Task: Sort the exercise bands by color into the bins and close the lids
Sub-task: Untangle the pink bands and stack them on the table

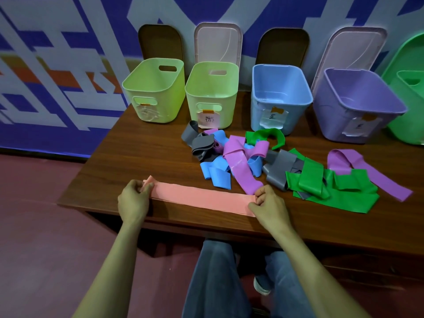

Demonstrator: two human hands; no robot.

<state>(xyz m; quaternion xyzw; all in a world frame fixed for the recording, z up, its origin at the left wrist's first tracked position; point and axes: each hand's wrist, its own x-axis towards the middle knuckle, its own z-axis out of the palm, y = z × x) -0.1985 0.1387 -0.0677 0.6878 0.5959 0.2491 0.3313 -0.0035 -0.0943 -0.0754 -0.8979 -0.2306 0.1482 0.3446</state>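
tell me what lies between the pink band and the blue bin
In the head view, a pile of blue, purple, gray and green bands lies between the pink band and the blue bin.

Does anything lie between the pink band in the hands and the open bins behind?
Yes: the heap of mixed bands lies on the table between the pink band and the bins, before the second light green bin and the blue bin. Nothing covers their openings.
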